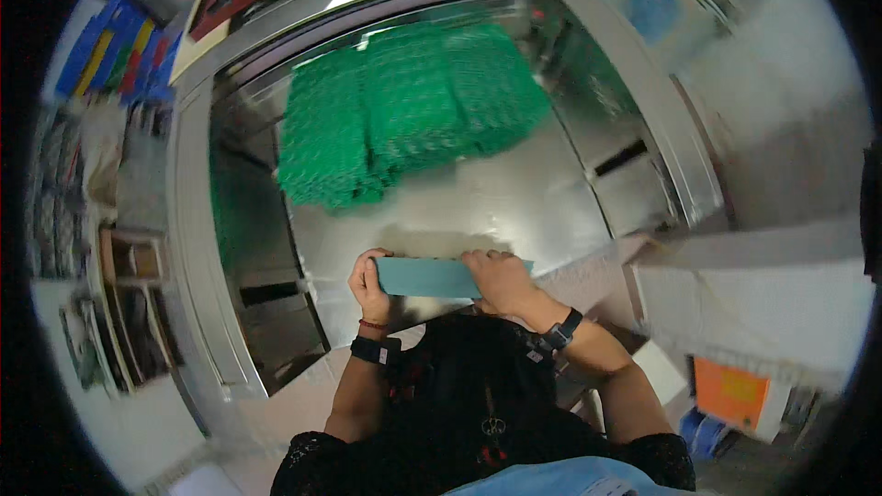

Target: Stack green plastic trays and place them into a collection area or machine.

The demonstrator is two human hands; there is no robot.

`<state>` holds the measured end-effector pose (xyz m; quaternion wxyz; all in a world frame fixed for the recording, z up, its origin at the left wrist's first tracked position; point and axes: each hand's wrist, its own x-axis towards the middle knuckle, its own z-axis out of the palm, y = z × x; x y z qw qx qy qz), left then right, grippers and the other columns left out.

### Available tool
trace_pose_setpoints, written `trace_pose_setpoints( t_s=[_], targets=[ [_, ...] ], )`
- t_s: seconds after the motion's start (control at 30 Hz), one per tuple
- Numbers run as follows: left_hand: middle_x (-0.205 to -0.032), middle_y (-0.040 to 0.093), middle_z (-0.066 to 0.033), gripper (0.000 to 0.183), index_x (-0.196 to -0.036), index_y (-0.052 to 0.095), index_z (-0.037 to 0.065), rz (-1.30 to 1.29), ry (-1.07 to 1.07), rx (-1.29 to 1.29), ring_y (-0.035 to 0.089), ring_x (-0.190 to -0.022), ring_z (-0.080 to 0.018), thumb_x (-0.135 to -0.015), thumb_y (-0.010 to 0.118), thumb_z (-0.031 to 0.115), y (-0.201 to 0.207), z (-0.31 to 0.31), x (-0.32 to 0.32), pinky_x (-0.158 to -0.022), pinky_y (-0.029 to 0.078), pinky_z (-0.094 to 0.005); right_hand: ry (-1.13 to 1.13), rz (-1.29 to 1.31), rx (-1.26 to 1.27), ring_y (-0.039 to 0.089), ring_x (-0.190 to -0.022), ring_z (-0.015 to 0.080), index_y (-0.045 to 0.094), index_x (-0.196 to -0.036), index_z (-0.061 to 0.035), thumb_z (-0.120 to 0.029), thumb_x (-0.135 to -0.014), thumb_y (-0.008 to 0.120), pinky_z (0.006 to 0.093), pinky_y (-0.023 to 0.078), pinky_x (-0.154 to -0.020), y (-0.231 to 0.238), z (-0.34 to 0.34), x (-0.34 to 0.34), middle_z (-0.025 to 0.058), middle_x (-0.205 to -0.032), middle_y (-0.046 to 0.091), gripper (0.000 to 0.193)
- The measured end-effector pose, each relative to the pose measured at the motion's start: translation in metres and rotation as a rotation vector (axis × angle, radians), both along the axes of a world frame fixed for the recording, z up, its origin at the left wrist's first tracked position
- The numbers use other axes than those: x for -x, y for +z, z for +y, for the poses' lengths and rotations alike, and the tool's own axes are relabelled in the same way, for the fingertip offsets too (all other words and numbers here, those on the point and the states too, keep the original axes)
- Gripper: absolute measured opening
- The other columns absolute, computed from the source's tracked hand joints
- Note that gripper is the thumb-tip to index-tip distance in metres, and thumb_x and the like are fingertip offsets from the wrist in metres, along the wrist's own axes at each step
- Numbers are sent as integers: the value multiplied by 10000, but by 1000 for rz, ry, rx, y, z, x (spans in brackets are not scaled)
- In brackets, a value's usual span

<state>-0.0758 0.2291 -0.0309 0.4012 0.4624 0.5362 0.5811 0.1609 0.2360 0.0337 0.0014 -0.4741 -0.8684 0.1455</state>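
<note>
Between my hands is a long, flat-faced teal block or narrow box (424,278), held level just in front of my body. My left hand (367,287) grips its left end with the thumb over the near face. Around the right end, my right hand (505,281) has its fingers wrapped over the top edge. Whether the teal piece is solid or a stack cannot be seen. Beyond it, piles of bumpy green sheets (409,106) lie side by side on a shiny metal work surface (469,197); they are blurred.
A raised metal frame (197,248) borders the work surface on its sides and back. Blue bins (101,50) stand at the far left, above a wooden shelf unit (133,262). At lower right is an orange-fronted box (730,393) beside a white ledge (753,289).
</note>
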Motion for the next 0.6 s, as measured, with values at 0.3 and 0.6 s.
trace_pose_setpoints(
  t_s=[0.3,0.6],
  targets=[
    [-818,602,-72,279,-878,585,-24,122,-776,126,543,-756,-147,-930,403,181,28,-23,-96,-693,431,-273,-751,193,276,609,-879,327,420,-1178,-41,-321,-594,760,414,498,-708,-10,-197,-39,150,-1009,580,731],
    [-786,591,-55,225,-884,588,-10,273,-1402,165,538,-732,-137,-908,433,152,-26,-144,-197,-674,425,-268,-1305,403,409,605,-911,323,436,-1096,-36,-259,-613,751,419,492,-714,-34,-391,-33,165,-1032,586,618]
  ],
)
